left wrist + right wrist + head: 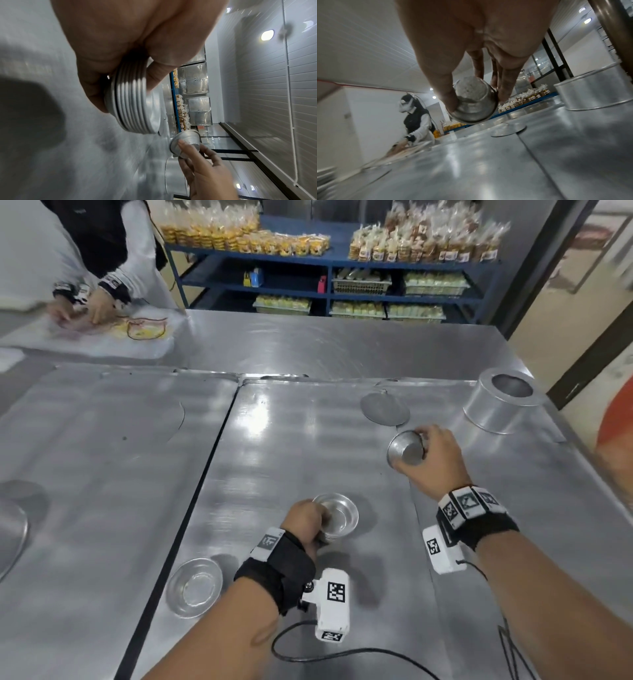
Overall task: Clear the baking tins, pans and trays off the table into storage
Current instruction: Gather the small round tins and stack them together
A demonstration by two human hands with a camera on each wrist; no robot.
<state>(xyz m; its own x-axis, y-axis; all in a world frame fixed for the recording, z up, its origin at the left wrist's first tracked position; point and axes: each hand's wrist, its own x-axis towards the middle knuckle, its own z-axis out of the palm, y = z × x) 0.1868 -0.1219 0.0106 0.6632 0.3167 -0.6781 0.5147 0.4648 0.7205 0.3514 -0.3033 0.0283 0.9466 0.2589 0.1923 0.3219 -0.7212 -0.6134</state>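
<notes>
My left hand [310,523] grips a nested stack of small round metal tins [337,517] just above the steel table; the left wrist view shows the stack's ribbed rims [135,104] between thumb and fingers. My right hand [433,460] holds one small tin cup [406,451] lifted and tipped on its side, its base towards me; the cup [475,100] is pinched between thumb and fingertips. A single shallow tin [195,587] lies on the table near my left forearm. A tall round cake tin [501,404] stands at the far right, with a flat metal disc [385,407] beside it.
Large flat metal trays [102,474] cover the table. Another person [96,251] handles packets on a white sheet [102,337] at the far left. Blue shelves [329,265] with bagged goods stand behind. A round pan edge [10,529] shows at the left border.
</notes>
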